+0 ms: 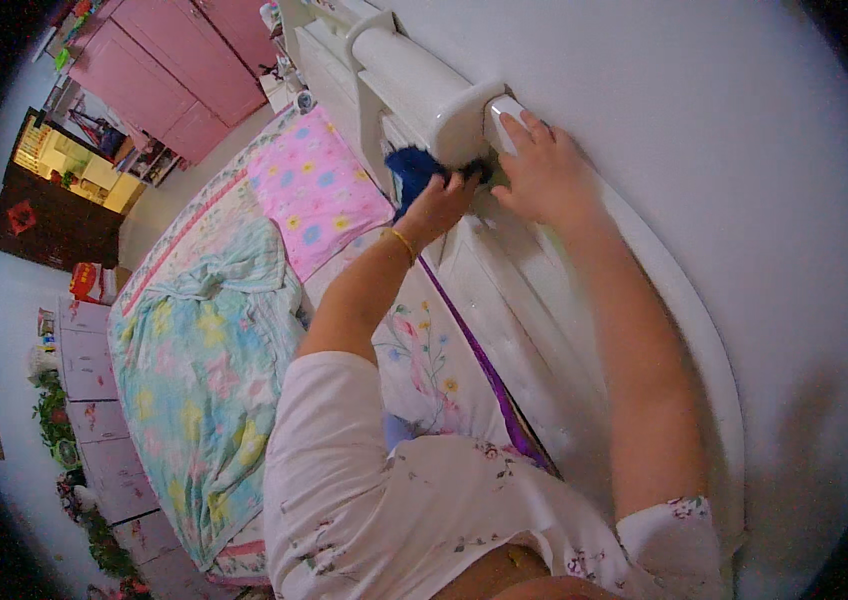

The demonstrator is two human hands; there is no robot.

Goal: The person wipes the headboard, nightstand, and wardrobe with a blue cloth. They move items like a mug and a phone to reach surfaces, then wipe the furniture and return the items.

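My left hand (440, 205), with a yellow band on the wrist, grips a dark blue cloth (413, 171) against the white bed headboard (508, 296). A dark, blurred patch shows past its fingertips, and I cannot tell whether it is part of the cloth. My right hand (550, 171) rests with fingers spread on the headboard's top rail, beside a glossy white rounded post end (461, 131). It holds nothing that I can see. Beneath my left forearm lies a white pillow (424, 352) with embroidered flowers.
On the bed are a pink flowered pillow (319, 191) and a rumpled pastel blanket (206, 375). A purple strip (480, 356) runs along the headboard's foot. The wall (731, 187) rises close behind. Pink wardrobe (176, 67) and white drawers (97, 420) stand beyond the bed.
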